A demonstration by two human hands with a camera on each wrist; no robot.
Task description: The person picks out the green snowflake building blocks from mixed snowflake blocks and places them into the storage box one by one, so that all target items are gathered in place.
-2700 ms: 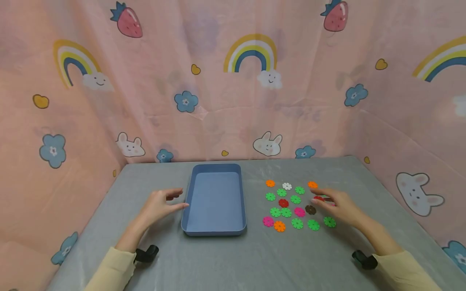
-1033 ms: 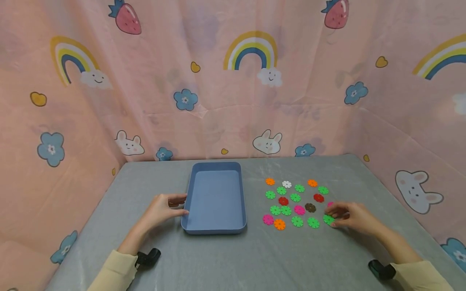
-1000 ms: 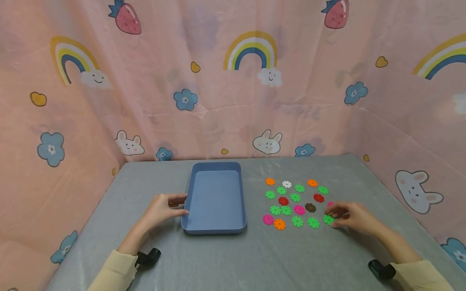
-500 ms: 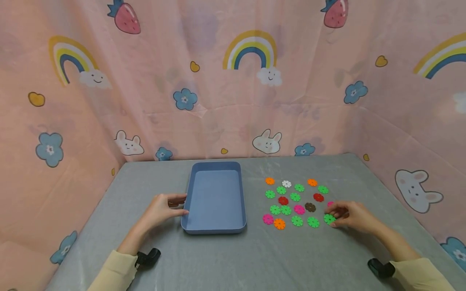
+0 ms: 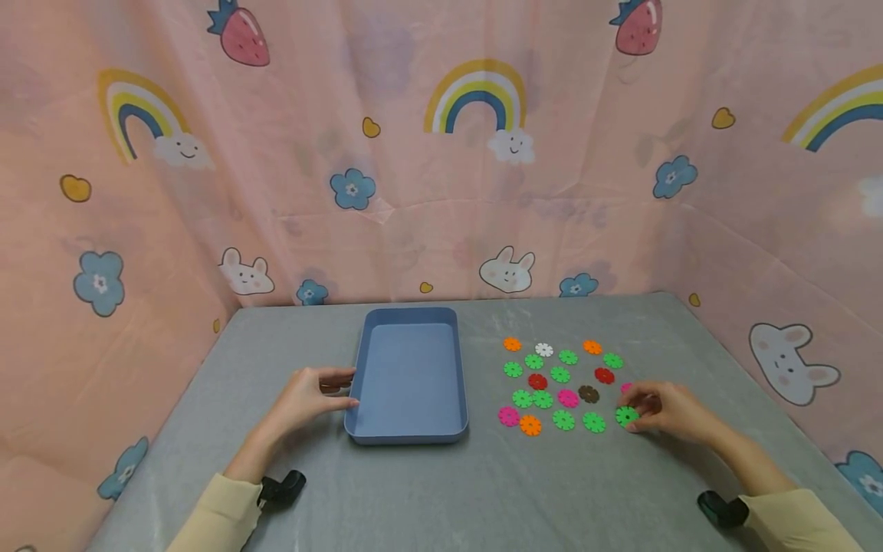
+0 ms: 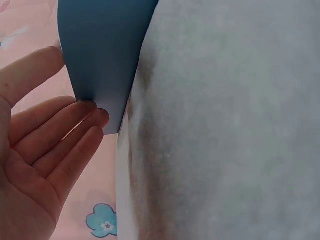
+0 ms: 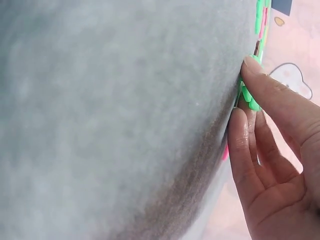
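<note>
The right hand point(image 5: 667, 412) rests on the grey surface point(image 5: 441, 491) at the near right edge of the scattered flower-shaped pieces, its fingers point(image 7: 270, 95) curled and pinching a green piece point(image 5: 626, 416) that lies flat. The left hand point(image 5: 303, 397) has relaxed, nearly straight fingers point(image 6: 75, 117) touching the left wall of the blue tray point(image 5: 408, 433), which sits left of the pieces.

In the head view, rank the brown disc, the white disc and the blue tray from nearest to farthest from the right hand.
From the right hand:
1. Brown disc, just to its left.
2. White disc, in the far row of discs.
3. Blue tray, across the table by the left hand.
</note>
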